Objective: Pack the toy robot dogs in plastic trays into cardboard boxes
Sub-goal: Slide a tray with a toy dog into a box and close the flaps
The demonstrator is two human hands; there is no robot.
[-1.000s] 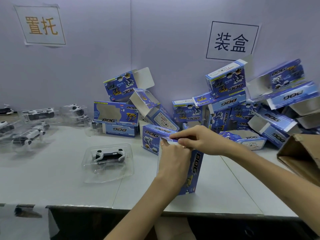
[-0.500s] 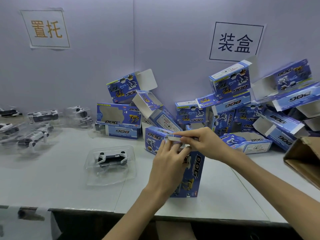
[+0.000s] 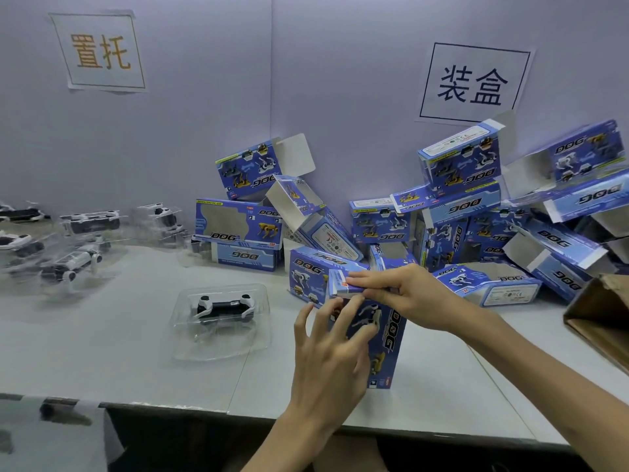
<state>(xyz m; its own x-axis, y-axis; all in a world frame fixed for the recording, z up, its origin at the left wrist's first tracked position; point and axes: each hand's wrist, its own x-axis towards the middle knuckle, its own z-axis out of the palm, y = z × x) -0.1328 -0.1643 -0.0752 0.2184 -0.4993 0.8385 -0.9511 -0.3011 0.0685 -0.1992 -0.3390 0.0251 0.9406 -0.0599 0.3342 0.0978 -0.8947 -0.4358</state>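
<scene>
A blue "DOG" cardboard box (image 3: 388,342) stands upright near the table's front edge. My right hand (image 3: 405,294) lies over its top and presses the top flap down, fingers mostly straight and thumb under the flap's edge. My left hand (image 3: 326,349) is against the box's front face with fingers spread and only lightly bent. To the left, a toy robot dog in a clear plastic tray (image 3: 223,316) lies flat on the table.
A heap of open blue boxes (image 3: 476,219) fills the back right against the wall. Several more trayed dogs (image 3: 75,243) lie at the far left. A brown carton (image 3: 602,318) sits at the right edge. Two paper signs hang on the wall.
My left hand has come off the box's top and dropped to its front face, fingers spreading. My right hand stays on the top flap, which now lies flatter.
</scene>
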